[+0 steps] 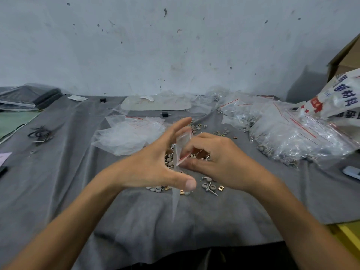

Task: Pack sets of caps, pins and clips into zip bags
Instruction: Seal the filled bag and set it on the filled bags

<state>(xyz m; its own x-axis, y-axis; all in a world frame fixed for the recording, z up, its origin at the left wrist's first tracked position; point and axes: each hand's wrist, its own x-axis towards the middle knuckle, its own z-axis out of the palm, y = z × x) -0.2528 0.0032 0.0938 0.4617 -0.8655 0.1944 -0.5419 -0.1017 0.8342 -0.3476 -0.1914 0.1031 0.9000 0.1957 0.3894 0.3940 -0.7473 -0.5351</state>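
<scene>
grey cloth covers the table. above its middle a small clear zip bag with a red strip stands on edge between both hands. the right hand pinches the bag with curled fingers and thumb. the left hand lies flat against its other side, fingers straight, thumb spread. loose caps, pins and clips lie scattered beneath. filled bags heap at the right.

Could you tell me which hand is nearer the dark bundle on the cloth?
Left. The left hand sits right of the dark bundle; the right hand lies farther right.
</scene>
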